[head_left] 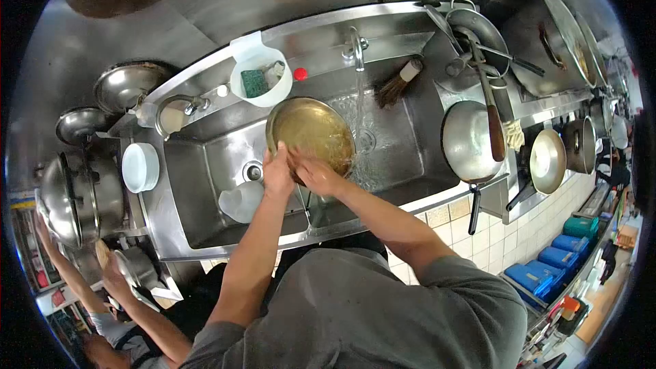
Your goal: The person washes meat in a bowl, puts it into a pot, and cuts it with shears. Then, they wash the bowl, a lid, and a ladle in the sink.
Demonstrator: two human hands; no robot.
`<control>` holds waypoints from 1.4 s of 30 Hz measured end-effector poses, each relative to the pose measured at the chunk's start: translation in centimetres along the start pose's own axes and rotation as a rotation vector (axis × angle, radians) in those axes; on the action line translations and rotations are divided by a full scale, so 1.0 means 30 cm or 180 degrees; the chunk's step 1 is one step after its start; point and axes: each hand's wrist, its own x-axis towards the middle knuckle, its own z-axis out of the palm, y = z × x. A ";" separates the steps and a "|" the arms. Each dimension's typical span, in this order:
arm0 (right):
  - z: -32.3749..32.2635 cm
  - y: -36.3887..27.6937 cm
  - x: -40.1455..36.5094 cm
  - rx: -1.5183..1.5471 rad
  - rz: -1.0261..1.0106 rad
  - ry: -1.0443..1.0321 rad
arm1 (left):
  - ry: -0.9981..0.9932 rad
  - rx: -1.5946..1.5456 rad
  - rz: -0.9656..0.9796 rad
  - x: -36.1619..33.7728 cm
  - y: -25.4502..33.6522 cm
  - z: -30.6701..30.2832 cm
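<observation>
A round, brass-coloured pan (311, 126) is tilted over the middle of the double sink, its wet inner side facing me. My left hand (278, 172) grips its near rim, thumb up on the inner side. My right hand (316, 174) is against the lower part of the pan's inside, its fingers smeared by motion. To the pan's right, water runs from the tap (357, 51) into the right basin (403, 143). A translucent white plastic container (240, 203) lies in the left basin, close to my left forearm.
A white tub (262, 99) with a green scouring pad (254, 83) hangs at the sink's back edge. A brush (398, 83) leans in the back right corner. Pans, including a wok (468, 140), crowd the right. White bowls (141, 167) stand left. Another person's hands (113, 277) are at lower left.
</observation>
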 end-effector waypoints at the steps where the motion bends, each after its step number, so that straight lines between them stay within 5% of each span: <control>1: -0.047 -0.014 -0.090 0.0055 0.0187 -0.0450 | 0.0069 -0.0140 0.0020 -0.016 0.005 -0.012; 4: -0.100 0.181 -0.229 -0.0849 0.0139 -0.0595 | 0.0178 -0.0021 0.0067 -0.061 -0.034 -0.032; 6: -0.109 0.291 -0.173 -0.2189 0.0352 0.0185 | -0.0029 0.0309 0.0048 -0.078 -0.081 -0.075; 10: -0.067 0.188 0.157 -0.1296 0.0149 0.1500 | 0.0104 0.0852 -0.0191 -0.098 -0.038 0.035; 12: -0.050 0.054 0.218 0.0105 0.0888 0.0003 | 0.0176 0.0836 -0.0022 -0.084 0.023 0.077; 13: -0.089 -0.092 0.176 -0.0423 0.0676 -0.0293 | 0.0170 0.0850 -0.0024 -0.083 0.045 0.054; 15: -0.064 -0.112 0.050 0.0334 -0.0662 0.0444 | 0.0198 0.0775 -0.0049 -0.066 0.093 0.002; 19: -0.071 0.131 -0.154 -0.0058 -0.1034 0.0327 | 0.0207 0.0579 0.0167 -0.107 0.117 -0.029; 21: -0.140 0.174 -0.117 -0.0877 -0.0066 0.0498 | 0.0150 0.0715 0.0171 -0.121 0.129 -0.037; 23: -0.103 0.219 0.008 -0.1021 0.0120 0.2016 | -0.0225 0.1283 0.0165 -0.124 0.132 -0.044; 27: -0.113 0.043 0.191 -0.0696 0.0412 0.2213 | -0.0484 0.1684 0.0241 -0.137 0.149 0.003; 29: -0.121 -0.052 0.232 -0.0677 -0.0535 0.2556 | -0.0512 0.1883 0.0237 -0.136 0.182 0.016; 33: -0.194 -0.073 0.251 -0.0761 -0.1367 0.1744 | -0.0626 0.2210 0.0050 -0.127 0.219 -0.002; 38: -0.248 -0.185 0.224 -0.1233 -0.1648 0.1240 | -0.0573 0.2978 0.0154 -0.120 0.230 0.026; 42: -0.295 -0.170 0.194 -0.1528 -0.1758 0.1365 | -0.0819 0.3093 0.0347 -0.126 0.250 0.012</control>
